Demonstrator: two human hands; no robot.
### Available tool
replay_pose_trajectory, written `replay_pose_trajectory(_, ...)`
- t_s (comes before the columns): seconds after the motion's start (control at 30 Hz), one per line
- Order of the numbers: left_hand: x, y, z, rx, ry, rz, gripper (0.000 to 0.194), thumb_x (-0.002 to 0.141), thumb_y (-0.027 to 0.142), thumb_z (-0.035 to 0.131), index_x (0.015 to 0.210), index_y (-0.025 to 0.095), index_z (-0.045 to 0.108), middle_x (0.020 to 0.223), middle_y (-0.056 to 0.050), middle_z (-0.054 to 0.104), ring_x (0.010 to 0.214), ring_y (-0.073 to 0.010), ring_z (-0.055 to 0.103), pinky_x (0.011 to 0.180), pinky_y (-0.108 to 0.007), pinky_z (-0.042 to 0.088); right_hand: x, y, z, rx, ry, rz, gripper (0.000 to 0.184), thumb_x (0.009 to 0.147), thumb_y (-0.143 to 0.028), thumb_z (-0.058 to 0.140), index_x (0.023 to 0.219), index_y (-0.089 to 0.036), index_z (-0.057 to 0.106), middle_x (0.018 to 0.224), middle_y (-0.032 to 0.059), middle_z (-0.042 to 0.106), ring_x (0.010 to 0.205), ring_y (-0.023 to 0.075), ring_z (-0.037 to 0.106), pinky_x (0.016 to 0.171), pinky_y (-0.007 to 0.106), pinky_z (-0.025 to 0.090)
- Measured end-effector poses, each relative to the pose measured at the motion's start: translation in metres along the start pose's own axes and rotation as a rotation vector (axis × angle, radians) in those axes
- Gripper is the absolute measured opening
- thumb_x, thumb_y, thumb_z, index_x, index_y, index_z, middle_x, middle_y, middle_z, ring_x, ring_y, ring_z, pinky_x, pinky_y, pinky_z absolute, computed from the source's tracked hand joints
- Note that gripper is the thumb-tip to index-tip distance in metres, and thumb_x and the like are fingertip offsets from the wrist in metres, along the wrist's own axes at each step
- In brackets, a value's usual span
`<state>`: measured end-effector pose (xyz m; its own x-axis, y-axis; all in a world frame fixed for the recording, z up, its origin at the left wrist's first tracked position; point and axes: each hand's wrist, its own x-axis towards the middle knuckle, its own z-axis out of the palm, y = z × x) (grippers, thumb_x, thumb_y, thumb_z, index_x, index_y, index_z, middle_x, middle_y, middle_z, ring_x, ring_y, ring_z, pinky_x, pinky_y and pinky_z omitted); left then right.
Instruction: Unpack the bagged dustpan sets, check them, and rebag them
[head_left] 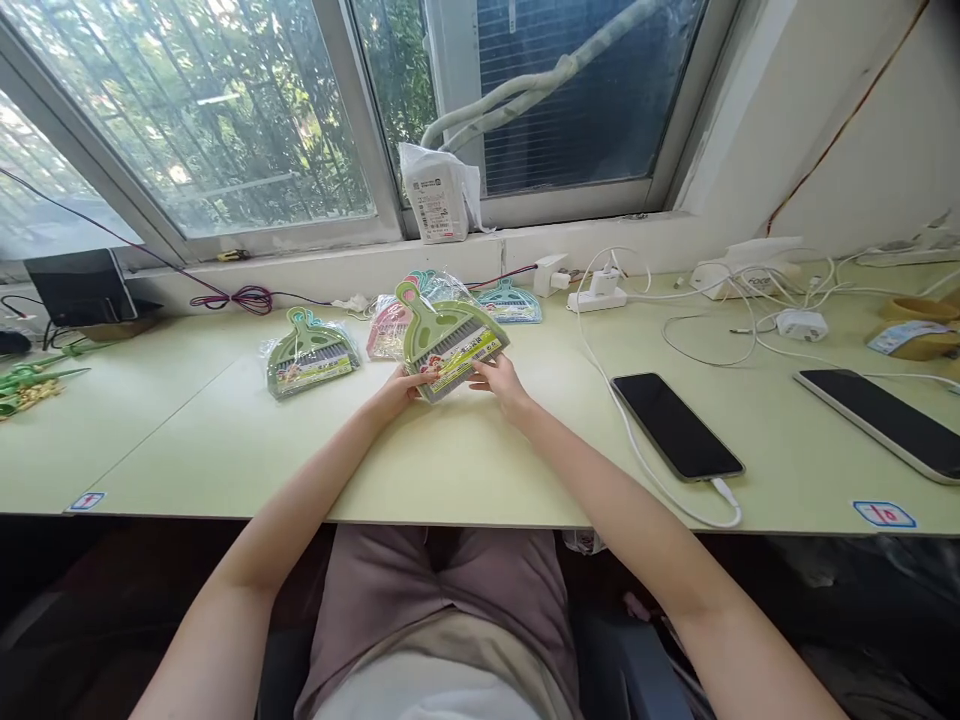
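Note:
Between my two hands I hold a green dustpan and brush set (450,340) in clear plastic wrap, tilted, with its handle pointing up and to the left. My left hand (406,392) grips its lower left corner, and my right hand (501,383) grips its lower right edge. Another wrapped green dustpan set (311,358) lies on the table to the left. Behind the held one, a pink dustpan set (386,328) shows in part, with a teal handle beside it. Farther back lies a blue dustpan set (510,302).
A black phone (677,425) with a white charging cable lies on the table (457,470) to my right, and a second phone (885,415) beyond it. Chargers and tangled cables (750,285) run along the back. A white package (440,195) stands on the windowsill.

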<state>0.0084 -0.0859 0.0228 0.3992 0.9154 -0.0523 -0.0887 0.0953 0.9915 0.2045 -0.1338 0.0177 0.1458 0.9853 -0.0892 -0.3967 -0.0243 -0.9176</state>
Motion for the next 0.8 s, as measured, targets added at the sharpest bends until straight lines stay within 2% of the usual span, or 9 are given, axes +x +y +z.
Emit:
replay_pose_trajectory(0.1, 0.000, -0.001, -0.001, 0.008, -0.010, -0.004, 0.054, 0.060, 0.024, 0.085, 0.110, 0.012, 0.068, 0.109, -0.012, 0.075, 0.086, -0.0218, 0.073, 0.075, -0.029, 0.059, 0.001, 0.001, -0.001, -0.001, 0.011, -0.007, 0.018, 0.082, -0.013, 0.070, 0.088, -0.020, 0.055, 0.078, -0.0025, 0.071, 0.059, 0.0106, 0.069, 0.054, 0.021, 0.058)
replay_pose_trajectory(0.33, -0.006, -0.001, 0.006, -0.004, -0.040, -0.003, 0.054, 0.066, 0.031, 0.081, 0.115, 0.013, 0.065, 0.105, -0.012, 0.075, 0.075, -0.0200, 0.073, 0.065, -0.027, 0.057, -0.001, 0.001, -0.001, 0.055, 0.021, -0.060, 0.021, 0.077, -0.013, 0.077, 0.084, -0.019, 0.059, 0.074, -0.0006, 0.070, 0.062, 0.0119, 0.067, 0.064, 0.026, 0.063)
replay_pose_trajectory(0.43, -0.012, -0.001, 0.016, 0.022, -0.188, -0.063, 0.055, 0.075, 0.041, 0.074, 0.121, 0.013, 0.062, 0.109, -0.017, 0.074, 0.072, -0.0223, 0.074, 0.062, -0.029, 0.057, -0.003, -0.003, 0.000, 0.052, 0.071, -0.089, 0.018, 0.077, -0.012, 0.076, 0.086, -0.018, 0.061, 0.076, -0.0004, 0.071, 0.063, 0.0120, 0.067, 0.067, 0.027, 0.062)
replay_pose_trajectory(0.57, -0.021, 0.002, 0.022, 0.140, -0.416, -0.112, 0.053, 0.080, 0.043, 0.071, 0.123, 0.014, 0.061, 0.114, -0.019, 0.073, 0.079, -0.0221, 0.074, 0.071, -0.029, 0.058, -0.006, -0.007, 0.000, 0.063, 0.129, -0.115, 0.018, 0.076, -0.013, 0.074, 0.088, -0.018, 0.061, 0.076, -0.0012, 0.070, 0.059, 0.0098, 0.064, 0.067, 0.026, 0.061)
replay_pose_trajectory(0.67, -0.022, 0.004, 0.021, 0.132, -0.505, -0.102, 0.053, 0.083, 0.050, 0.066, 0.125, 0.018, 0.060, 0.117, -0.018, 0.072, 0.089, -0.0235, 0.074, 0.073, -0.030, 0.058, -0.007, -0.007, 0.000, 0.069, 0.121, -0.141, 0.021, 0.074, -0.016, 0.074, 0.090, -0.019, 0.061, 0.079, -0.0009, 0.071, 0.062, 0.0105, 0.066, 0.069, 0.026, 0.061)
replay_pose_trajectory(0.73, -0.019, 0.003, 0.020, 0.085, -0.478, -0.059, 0.057, 0.082, 0.056, 0.065, 0.125, 0.019, 0.060, 0.120, -0.019, 0.070, 0.096, -0.0260, 0.073, 0.072, -0.031, 0.058, -0.005, -0.006, 0.000, 0.084, 0.131, -0.156, 0.023, 0.072, -0.017, 0.075, 0.091, -0.019, 0.061, 0.079, -0.0008, 0.071, 0.063, 0.0111, 0.066, 0.069, 0.026, 0.061)
replay_pose_trajectory(0.8, -0.014, 0.002, 0.018, 0.018, -0.350, 0.008, 0.061, 0.079, 0.060, 0.067, 0.123, 0.018, 0.062, 0.121, -0.019, 0.069, 0.097, -0.0269, 0.072, 0.070, -0.032, 0.059, -0.003, -0.005, 0.000, 0.090, 0.140, -0.156, 0.026, 0.069, -0.017, 0.077, 0.089, -0.019, 0.061, 0.076, -0.0013, 0.070, 0.060, 0.0113, 0.065, 0.067, 0.026, 0.061)
